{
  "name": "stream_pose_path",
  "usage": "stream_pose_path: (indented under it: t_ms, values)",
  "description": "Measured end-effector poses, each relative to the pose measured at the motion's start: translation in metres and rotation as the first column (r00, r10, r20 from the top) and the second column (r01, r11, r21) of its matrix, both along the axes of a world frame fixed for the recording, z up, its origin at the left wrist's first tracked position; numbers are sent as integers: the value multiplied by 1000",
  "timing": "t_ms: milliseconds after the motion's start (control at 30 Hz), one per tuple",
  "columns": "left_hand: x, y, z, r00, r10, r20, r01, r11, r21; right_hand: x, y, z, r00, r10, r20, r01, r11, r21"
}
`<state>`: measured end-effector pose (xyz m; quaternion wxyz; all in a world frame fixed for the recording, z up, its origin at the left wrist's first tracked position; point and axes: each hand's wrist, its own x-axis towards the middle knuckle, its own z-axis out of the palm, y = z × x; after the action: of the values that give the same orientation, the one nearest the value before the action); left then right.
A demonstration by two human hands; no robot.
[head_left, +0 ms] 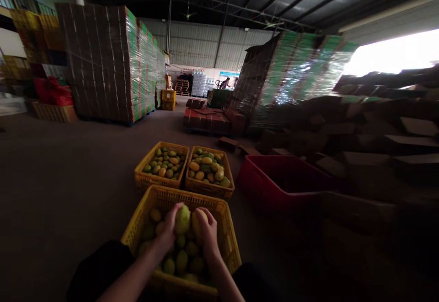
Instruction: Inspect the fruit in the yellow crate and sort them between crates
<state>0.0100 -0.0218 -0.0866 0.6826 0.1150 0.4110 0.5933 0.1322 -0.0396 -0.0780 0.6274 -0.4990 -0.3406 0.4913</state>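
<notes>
Right in front of me stands a yellow plastic crate (224,206) with many green and yellow mangoes (181,261) inside. Over its middle, my left hand (169,224) is closed around a green mango (183,219). Beside it, my right hand (208,229) grips a yellower mango (197,224). The two held fruits are side by side, close together, above the other mangoes. My fingertips are partly hidden behind the fruit.
Two more yellow crates, a left one (139,179) and a right one (228,192), hold mangoes just beyond. A red bin (260,178) stands to the right, near piled cardboard boxes (363,160). Wrapped pallet stacks (99,64) rise behind. A person (224,83) is far back.
</notes>
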Motion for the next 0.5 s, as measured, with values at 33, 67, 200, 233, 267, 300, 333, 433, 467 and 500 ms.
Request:
stream_pose_path:
  t_ms: [33,67,200,233,267,300,333,433,467,500]
  values:
    - [4,2,-5,996,43,-83,-41,999,35,-3,0,-3,995,-58,77,56,998,21]
    - [7,5,-9,985,82,-150,-72,995,76,-5,1,-5,984,-110,139,105,994,37]
    - [8,13,-12,957,189,-219,-140,965,220,-9,4,-11,963,-190,191,180,981,68]
    - [7,14,-10,953,193,-233,-138,962,236,-9,5,-11,966,-192,175,182,981,73]
    - [6,14,-7,947,192,-257,-128,961,247,-10,6,-11,970,-189,154,179,981,77]
    - [5,14,-5,939,186,-288,-114,961,250,-10,7,-11,974,-181,134,171,982,80]
    - [4,13,-3,932,180,-315,-102,963,248,-11,8,-11,978,-171,118,162,983,81]
    - [0,13,-1,931,175,-322,-100,967,236,-12,9,-8,987,-136,85,130,989,75]
    - [-1,13,-2,938,180,-298,-112,967,231,-12,9,-7,990,-120,73,114,991,74]
    - [-3,14,-3,948,182,-262,-124,967,221,-12,9,-5,994,-98,56,94,993,70]
